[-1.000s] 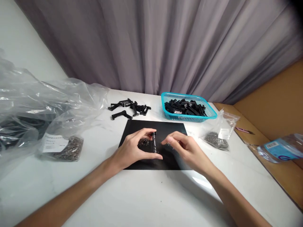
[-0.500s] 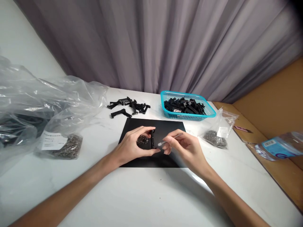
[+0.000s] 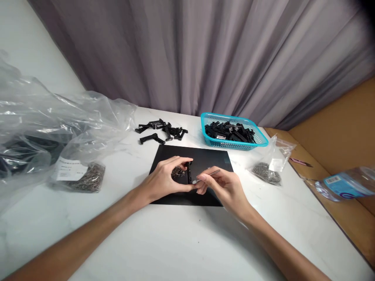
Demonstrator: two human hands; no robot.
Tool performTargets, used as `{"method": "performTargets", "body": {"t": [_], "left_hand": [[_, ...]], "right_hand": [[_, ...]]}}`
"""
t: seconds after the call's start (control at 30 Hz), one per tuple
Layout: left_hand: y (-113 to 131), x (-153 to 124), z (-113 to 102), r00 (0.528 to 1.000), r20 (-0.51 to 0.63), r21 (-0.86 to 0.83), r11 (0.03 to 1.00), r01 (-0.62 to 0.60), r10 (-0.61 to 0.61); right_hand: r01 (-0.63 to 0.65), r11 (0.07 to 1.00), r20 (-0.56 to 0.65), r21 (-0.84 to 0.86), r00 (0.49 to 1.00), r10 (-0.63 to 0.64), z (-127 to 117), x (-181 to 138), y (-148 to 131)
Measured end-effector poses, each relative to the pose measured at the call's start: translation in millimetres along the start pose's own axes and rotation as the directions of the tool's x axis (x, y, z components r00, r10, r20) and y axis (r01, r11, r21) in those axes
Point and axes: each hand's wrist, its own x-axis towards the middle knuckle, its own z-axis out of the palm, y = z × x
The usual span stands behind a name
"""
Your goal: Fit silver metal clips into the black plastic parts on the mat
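My left hand (image 3: 166,179) pinches a small black plastic part (image 3: 189,173) upright between thumb and forefinger over a black mat (image 3: 205,156). A little heap of metal springs (image 3: 177,172) lies on the mat just behind that hand's fingers. My right hand (image 3: 222,186) grips a thin metal pin (image 3: 207,175), whose tip touches the lower end of the black part. The two hands meet at the middle of the mat.
A teal basket (image 3: 258,140) of black parts stands behind the mat on the right, with loose black parts (image 3: 161,130) to its left. A large clear plastic bag (image 3: 52,128) and a packet of metal pieces (image 3: 84,177) lie left. Another small bag (image 3: 268,168), cardboard (image 3: 342,128) and a plastic bottle (image 3: 342,185) are right.
My right hand picked a thin metal pin off the mat and moved left until its tip reached the black part. My left hand kept holding the part.
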Motion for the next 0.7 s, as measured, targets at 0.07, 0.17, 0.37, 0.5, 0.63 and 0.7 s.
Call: {"method": "performTargets", "body": {"t": [0.07,0.17,0.37,0.5,0.63,0.7], "left_hand": [[0.5,-0.9,0.3,1.0,-0.002,0.009,1.0,-0.007,0.007],[1.2,-2.1,-0.6,1.0,0.006,0.046,0.998,-0.03,0.03],[1.3,-2.8,-3.6,0.994,-0.024,0.096,0.99,-0.107,0.11],[3.0,-2.5,-3.0,0.989,-0.041,0.111,0.984,-0.136,0.142],[8.0,0.3,-3.5,0.995,-0.074,0.03,0.998,-0.06,0.062],[9.4,2.1,-5.5,0.998,-0.058,0.02,0.999,-0.036,0.038]], "right_hand": [[0.012,1.0,0.019,-0.025,1.0,-0.011,-0.4,-1.6,2.5],[0.013,0.998,0.047,-0.055,0.999,-0.011,-0.4,-3.4,4.6],[0.016,0.999,0.045,-0.041,0.999,-0.014,4.4,-4.3,4.4],[0.015,0.999,0.043,-0.037,0.999,-0.013,7.9,-6.2,3.8],[0.015,0.997,-0.021,-0.077,1.0,-0.016,0.9,-3.4,-7.8],[0.091,0.974,-0.118,-0.206,0.986,-0.117,-10.4,1.3,-16.8]]}}
